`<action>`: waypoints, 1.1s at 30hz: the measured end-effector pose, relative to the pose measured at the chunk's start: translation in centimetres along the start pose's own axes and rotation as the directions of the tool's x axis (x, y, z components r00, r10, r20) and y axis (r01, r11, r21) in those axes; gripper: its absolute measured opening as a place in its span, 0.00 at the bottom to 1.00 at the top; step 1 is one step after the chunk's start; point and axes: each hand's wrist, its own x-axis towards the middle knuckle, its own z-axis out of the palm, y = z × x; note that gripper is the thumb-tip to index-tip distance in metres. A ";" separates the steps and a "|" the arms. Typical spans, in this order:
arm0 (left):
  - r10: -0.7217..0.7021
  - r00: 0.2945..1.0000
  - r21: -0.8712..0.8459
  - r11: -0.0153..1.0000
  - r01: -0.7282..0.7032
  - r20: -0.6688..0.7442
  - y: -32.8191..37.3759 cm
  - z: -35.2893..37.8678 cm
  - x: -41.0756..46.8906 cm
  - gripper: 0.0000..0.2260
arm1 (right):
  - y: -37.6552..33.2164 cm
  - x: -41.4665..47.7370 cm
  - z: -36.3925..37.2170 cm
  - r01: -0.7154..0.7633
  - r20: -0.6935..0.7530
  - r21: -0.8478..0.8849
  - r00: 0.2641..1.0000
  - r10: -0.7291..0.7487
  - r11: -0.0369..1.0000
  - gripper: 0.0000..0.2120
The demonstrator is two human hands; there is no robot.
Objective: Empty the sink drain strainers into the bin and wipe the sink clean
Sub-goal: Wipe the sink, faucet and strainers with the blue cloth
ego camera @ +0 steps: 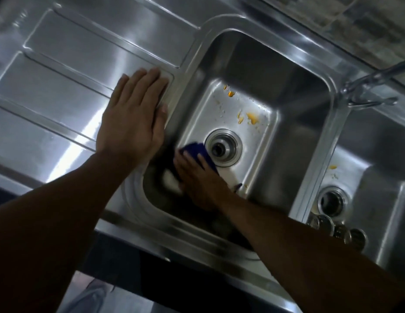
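Pressing a blue cloth (194, 149) into the sink (253, 64), right hand (198, 180) lies flat; left hand (131, 118) flat on drainboard (72, 55).

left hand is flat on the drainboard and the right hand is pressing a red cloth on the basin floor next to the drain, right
Not quite. In the head view the cloth is dark blue, not red. The rest holds: the left hand lies flat on the drainboard, and the right hand presses the cloth on the floor of the basin next to the drain.
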 end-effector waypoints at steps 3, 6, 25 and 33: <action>0.007 1.000 0.023 1.000 -0.007 0.019 0.0 -0.1 0.0 0.23 | 0.6 -4.1 0.4 0.035 0.075 0.033 0.996 -0.037 0.999 0.31; 0.011 0.997 0.064 0.998 -0.016 0.075 -0.1 0.0 0.1 0.25 | 1.0 -6.5 1.0 -0.338 0.094 0.054 0.939 0.332 0.940 0.35; 0.062 0.993 0.083 0.994 -0.071 0.098 -1.3 0.0 2.0 0.28 | 11.9 10.4 -4.8 -0.852 -0.008 0.519 0.075 0.997 0.068 0.33; 0.085 0.992 0.114 0.989 -0.096 0.099 -1.5 0.1 1.9 0.28 | 7.0 14.6 -4.6 -0.656 -0.112 0.451 0.630 0.768 0.605 0.30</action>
